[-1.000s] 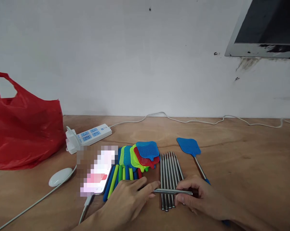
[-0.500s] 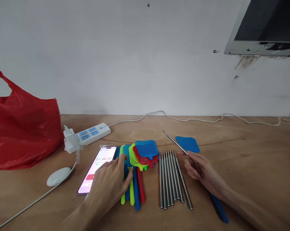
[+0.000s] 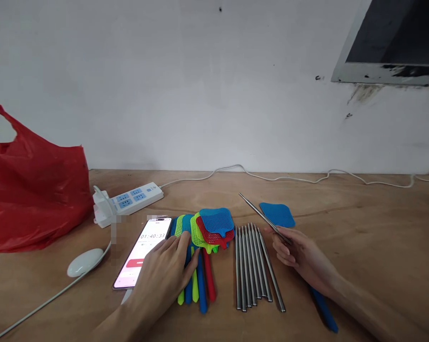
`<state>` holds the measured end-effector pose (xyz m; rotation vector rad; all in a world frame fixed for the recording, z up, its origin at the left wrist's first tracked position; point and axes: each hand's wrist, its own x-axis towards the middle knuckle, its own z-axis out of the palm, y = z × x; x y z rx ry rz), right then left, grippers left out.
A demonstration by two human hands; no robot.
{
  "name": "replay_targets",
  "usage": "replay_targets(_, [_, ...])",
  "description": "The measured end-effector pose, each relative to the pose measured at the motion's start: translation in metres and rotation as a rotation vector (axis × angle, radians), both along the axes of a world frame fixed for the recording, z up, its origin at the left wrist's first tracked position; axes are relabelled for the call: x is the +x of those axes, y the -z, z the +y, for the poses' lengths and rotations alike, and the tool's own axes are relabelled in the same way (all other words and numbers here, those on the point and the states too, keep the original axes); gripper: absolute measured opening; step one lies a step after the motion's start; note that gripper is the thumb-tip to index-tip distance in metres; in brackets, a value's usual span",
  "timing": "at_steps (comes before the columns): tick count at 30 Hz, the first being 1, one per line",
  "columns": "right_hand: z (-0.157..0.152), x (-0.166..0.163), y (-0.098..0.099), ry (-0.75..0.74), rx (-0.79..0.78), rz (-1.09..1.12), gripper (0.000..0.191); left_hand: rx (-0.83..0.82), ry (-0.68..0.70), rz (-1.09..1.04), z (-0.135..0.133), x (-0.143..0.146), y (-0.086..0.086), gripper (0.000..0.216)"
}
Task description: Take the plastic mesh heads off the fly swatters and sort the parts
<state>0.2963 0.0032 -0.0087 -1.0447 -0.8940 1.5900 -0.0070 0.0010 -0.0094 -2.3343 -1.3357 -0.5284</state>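
Observation:
My right hand (image 3: pixel 300 256) pinches a thin steel rod (image 3: pixel 259 214) that slants up and to the left above the table. Just left of it lie several more steel rods (image 3: pixel 252 270) in a tidy row. My left hand (image 3: pixel 164 275) rests with fingers spread on the coloured handles (image 3: pixel 200 285) of a stack of plastic fly swatter heads (image 3: pixel 209 227) in blue, red and green. Behind my right hand lies an assembled blue fly swatter (image 3: pixel 276 213); its blue grip (image 3: pixel 323 308) shows beyond my wrist.
A phone (image 3: pixel 143 251) with a lit timer lies left of the stack. Further left are a white mouse-shaped device (image 3: pixel 84 262), a white power strip (image 3: pixel 127 202) and a red plastic bag (image 3: pixel 32 190). White cables run along the wooden table (image 3: pixel 378 228) by the wall.
One second ago both hands held a rod crosswise over the row. My right hand has lifted that rod up and back; my left hand moved left onto the coloured handles.

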Motion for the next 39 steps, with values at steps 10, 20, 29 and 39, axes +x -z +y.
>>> replay_targets(10, [-0.002, -0.001, -0.003, -0.040, -0.022, 0.147, 0.020, -0.571, 0.282, -0.685, -0.020, 0.009, -0.002, 0.019])
replay_targets(20, [-0.003, 0.000, -0.005, -0.018, 0.015, 0.006, 0.031, -0.747, 0.374, -0.787, -0.021, 0.013, -0.020, 0.029])
replay_targets(29, [-0.005, -0.006, -0.006, 0.021, 0.113, -0.106, 0.037, -0.654, 0.334, -0.657, -0.019, 0.013, -0.015, 0.027])
replay_targets(39, [0.000, -0.006, 0.004, 0.089, 0.102, -0.020, 0.041, -0.445, 0.303, -0.565, -0.026, 0.012, -0.008, 0.029])
